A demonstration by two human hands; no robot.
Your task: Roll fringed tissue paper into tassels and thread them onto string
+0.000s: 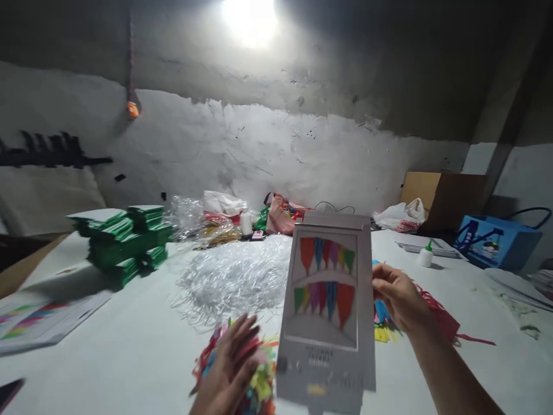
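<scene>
My right hand (pixel 397 297) pinches the right edge of a pale printed cardboard sheet (pixel 283 337), held upright in front of me. Two rows of colourful pennants are pictured on it, with small blurred print below. My left hand (pixel 233 360) is open, fingers spread, over a pile of multicoloured paper strips (pixel 261 383). Whether it touches the pile I cannot tell. More blue and yellow strips (pixel 382 323) show behind the sheet, partly hidden. A red piece with a ribbon tail (pixel 440 317) lies behind my right wrist.
Clear plastic strands (pixel 237 276) are heaped mid-table. Green-edged stacks (pixel 125 242) and printed sheets (pixel 47 323) lie left. On the right are a white bottle with a green tip (pixel 425 255), a blue bag (pixel 496 242) and a cardboard box (pixel 444 199). Bags (pixel 283 216) line the wall.
</scene>
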